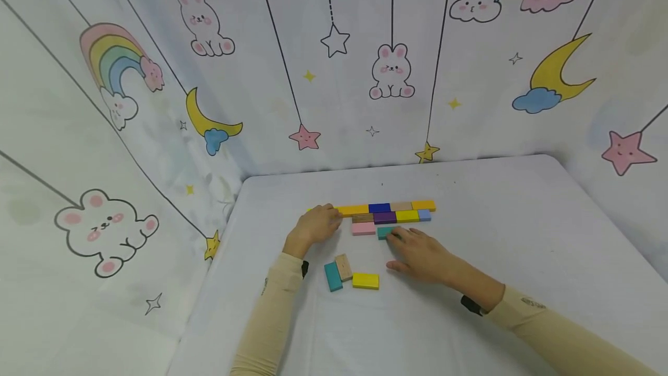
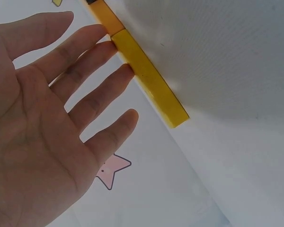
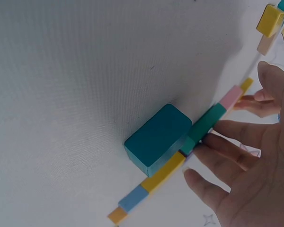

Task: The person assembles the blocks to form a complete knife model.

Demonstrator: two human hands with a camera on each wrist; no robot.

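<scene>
My left hand (image 1: 318, 225) is at the left end of the back row of blocks. In the left wrist view its fingers are spread, with fingertips against the side of a yellow block (image 2: 151, 80) that meets an orange block (image 2: 106, 16). My right hand (image 1: 420, 254) reaches to the front row, its fingers loosely extended and thumb apart. Its fingertips are right at a teal block (image 1: 385, 233) beside a pink block (image 1: 363, 229). Nearer the right wrist camera lies another teal block (image 3: 158, 137), hidden behind the right hand in the head view.
A middle row holds a brown block (image 1: 362, 218), a purple block (image 1: 384, 217), a yellow block (image 1: 407, 216) and a light blue block (image 1: 425, 215). Loose in front lie a teal block (image 1: 333, 277), a tan block (image 1: 343, 267) and a yellow block (image 1: 366, 281).
</scene>
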